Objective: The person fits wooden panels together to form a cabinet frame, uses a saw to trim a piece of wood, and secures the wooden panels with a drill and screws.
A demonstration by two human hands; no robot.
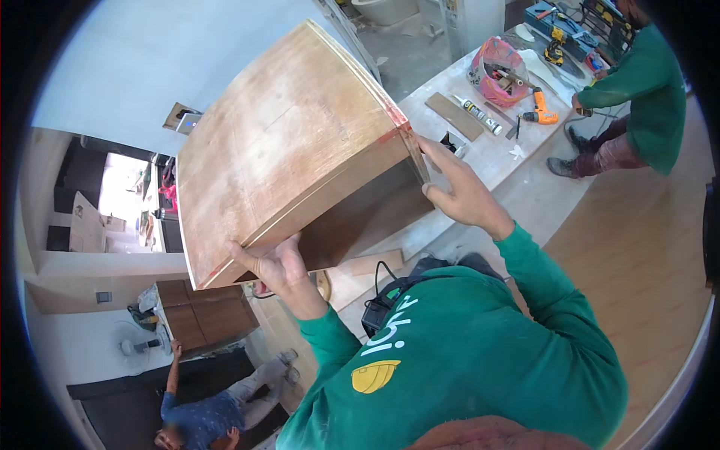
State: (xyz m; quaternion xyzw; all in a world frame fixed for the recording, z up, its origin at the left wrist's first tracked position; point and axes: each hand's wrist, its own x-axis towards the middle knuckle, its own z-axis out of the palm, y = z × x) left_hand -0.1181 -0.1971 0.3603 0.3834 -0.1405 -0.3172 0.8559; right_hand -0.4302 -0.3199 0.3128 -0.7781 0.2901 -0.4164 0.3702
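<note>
From the head camera, an open-fronted wooden cabinet box [289, 142] is held up at chest height, tilted, above a white worktable [525, 191]. The left hand [279, 266] is clamped on its lower near corner, fingers curled over the edge; the right hand [459, 191] grips the right front corner, thumb on the side panel. Both holds are at corners only, so the box could likely twist or slip and drop onto the caulk tube [477, 114] and orange drill [541, 109], or toward the co-worker in green [637, 105].
</note>
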